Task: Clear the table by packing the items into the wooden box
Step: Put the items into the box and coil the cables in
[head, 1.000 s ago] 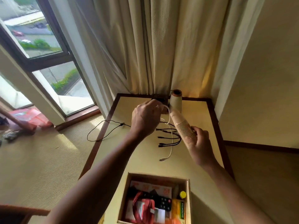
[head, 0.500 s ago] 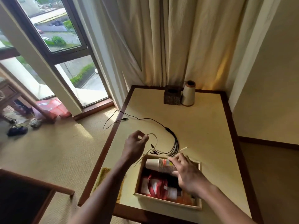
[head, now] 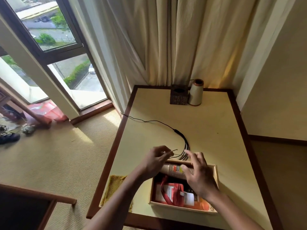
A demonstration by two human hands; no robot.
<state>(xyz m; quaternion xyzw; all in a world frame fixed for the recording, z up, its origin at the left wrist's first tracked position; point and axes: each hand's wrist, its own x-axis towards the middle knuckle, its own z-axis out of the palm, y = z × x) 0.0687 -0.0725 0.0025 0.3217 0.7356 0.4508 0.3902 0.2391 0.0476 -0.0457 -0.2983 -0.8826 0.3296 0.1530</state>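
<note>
Your right hand (head: 197, 175) has let go of tan paper-cup stack (head: 174, 169): half second ago it gripped stack, now fingers spread loose above it, holding nothing. Stack lies on side across far end of pale wooden box (head: 182, 207), lower centre of frame. Your left hand (head: 155, 161) still pinches thin white cable (head: 173, 150), just beyond box's far rim. Count: two hands, one box, one cup stack, one white cable, one black multi-plug cable (head: 180, 137) on cream surface (head: 216, 146), mid-frame.

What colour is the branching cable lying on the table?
The branching cable is black, clearest in the head view.
</note>
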